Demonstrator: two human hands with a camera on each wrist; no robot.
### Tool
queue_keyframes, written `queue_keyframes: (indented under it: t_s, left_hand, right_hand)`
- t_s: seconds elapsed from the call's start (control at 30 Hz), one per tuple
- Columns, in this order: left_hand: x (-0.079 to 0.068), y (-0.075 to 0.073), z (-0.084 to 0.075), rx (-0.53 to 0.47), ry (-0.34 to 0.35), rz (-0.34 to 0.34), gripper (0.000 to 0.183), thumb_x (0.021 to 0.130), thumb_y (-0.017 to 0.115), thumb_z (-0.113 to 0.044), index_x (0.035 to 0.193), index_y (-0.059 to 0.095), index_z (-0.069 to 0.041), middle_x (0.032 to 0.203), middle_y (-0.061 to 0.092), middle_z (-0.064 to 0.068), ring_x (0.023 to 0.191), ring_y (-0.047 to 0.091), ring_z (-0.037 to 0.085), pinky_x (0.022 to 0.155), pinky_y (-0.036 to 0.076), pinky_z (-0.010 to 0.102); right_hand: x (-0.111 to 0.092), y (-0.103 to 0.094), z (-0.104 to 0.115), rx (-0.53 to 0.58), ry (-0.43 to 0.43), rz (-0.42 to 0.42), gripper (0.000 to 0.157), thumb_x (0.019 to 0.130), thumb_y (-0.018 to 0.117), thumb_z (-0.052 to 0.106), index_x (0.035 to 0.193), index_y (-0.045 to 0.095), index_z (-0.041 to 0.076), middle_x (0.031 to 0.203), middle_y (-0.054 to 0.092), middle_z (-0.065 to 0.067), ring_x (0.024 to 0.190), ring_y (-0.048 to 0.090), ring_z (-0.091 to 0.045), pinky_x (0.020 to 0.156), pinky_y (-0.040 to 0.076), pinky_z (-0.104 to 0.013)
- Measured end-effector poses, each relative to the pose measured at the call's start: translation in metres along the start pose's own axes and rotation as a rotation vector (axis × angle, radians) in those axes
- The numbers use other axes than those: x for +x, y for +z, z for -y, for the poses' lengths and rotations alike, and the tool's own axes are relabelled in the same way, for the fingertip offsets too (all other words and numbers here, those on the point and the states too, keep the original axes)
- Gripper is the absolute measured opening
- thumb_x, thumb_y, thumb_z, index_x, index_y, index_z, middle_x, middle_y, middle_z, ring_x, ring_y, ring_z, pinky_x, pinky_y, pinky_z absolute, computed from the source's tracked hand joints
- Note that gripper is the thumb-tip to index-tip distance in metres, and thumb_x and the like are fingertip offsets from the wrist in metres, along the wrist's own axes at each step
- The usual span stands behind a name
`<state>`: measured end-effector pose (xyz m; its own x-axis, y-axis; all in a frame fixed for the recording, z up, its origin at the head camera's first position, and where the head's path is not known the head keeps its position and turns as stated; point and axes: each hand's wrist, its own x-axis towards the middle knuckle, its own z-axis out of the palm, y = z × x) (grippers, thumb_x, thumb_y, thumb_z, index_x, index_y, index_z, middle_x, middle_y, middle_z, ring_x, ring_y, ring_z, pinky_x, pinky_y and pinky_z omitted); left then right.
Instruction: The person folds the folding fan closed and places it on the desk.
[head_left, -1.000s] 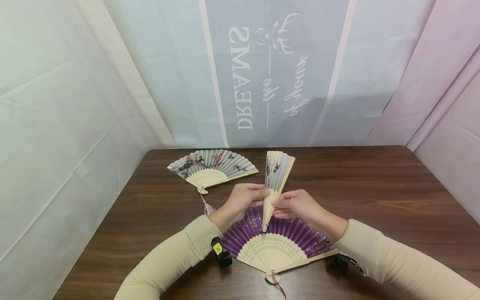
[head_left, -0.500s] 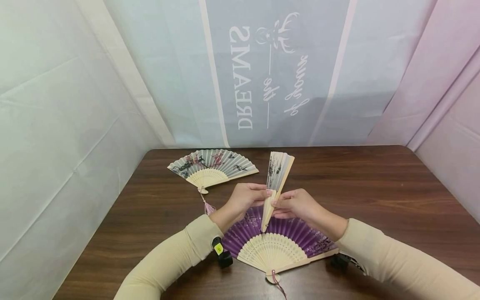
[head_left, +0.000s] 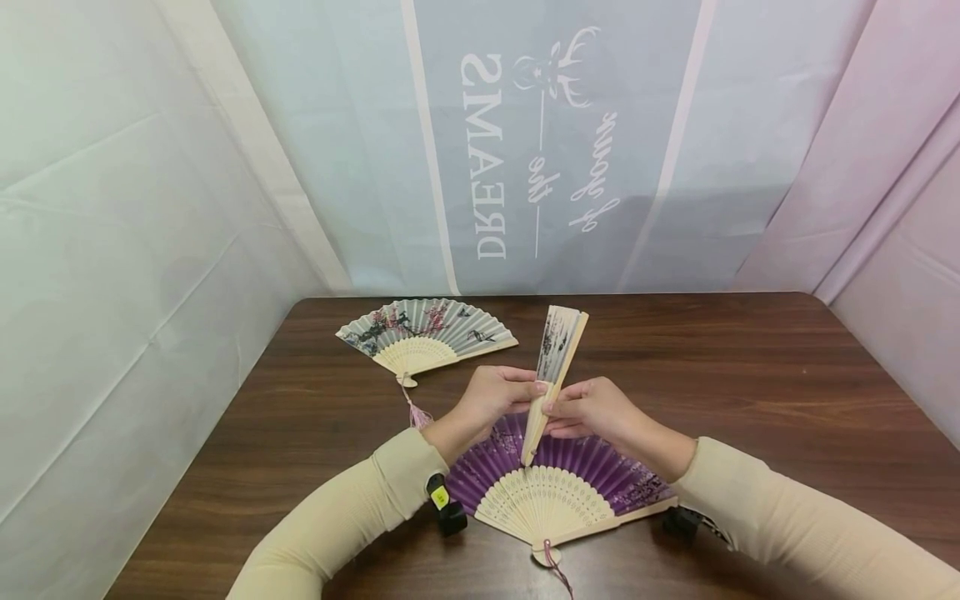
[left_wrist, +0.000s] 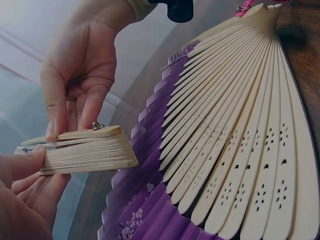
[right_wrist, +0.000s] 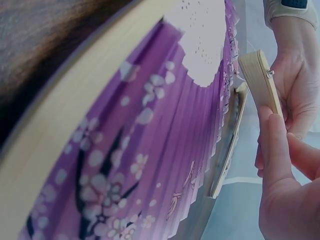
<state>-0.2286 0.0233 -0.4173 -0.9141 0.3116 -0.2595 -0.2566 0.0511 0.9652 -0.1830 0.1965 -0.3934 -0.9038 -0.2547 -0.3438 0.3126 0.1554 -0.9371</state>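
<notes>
Left hand [head_left: 491, 396] and right hand [head_left: 600, 410] pinch a nearly folded fan [head_left: 556, 358] above the worktop [head_left: 735, 375], pivot toward the near edge, long axis slanting rightward toward the far edge. Below spreads a purple fan [head_left: 551, 500]; a grey fan [head_left: 427, 333] lies by the far edge.

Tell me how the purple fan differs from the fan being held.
The purple fan is spread wide, while the held fan is almost fully folded. The purple fan lies on the table; the held fan is raised between the left hand and right hand. The purple fan has pale blossoms; the held fan is whitish with dark printing. Both have pale ribs.
</notes>
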Motion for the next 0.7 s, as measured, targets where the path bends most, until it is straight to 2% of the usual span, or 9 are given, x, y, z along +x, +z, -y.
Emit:
queue_keyframes:
  t_s: [0.47, 0.7]
  left_hand:
    - [0.001, 0.006, -0.005, -0.021, 0.005, 0.004, 0.033, 0.086, 0.076, -0.007, 0.114, 0.068, 0.009, 0.108, 0.073, 0.024, 0.097, 0.074, 0.029, 0.084, 0.064, 0.031]
    - [0.003, 0.011, -0.007, -0.024, 0.015, -0.017, 0.033, 0.086, 0.077, -0.009, 0.114, 0.067, 0.006, 0.107, 0.074, 0.021, 0.088, 0.075, 0.02, 0.083, 0.065, 0.029]
  right_hand:
    - [-0.002, -0.004, 0.005, -0.023, -0.02, -0.051, 0.03, 0.091, 0.066, 0.001, 0.113, 0.061, -0.02, 0.093, 0.074, -0.025, 0.075, 0.075, -0.018, 0.076, 0.066, -0.034]
    - [-0.005, -0.013, 0.009, -0.036, -0.024, -0.122, 0.031, 0.089, 0.07, 0.001, 0.112, 0.063, -0.018, 0.089, 0.076, -0.019, 0.073, 0.075, -0.016, 0.078, 0.066, -0.036]
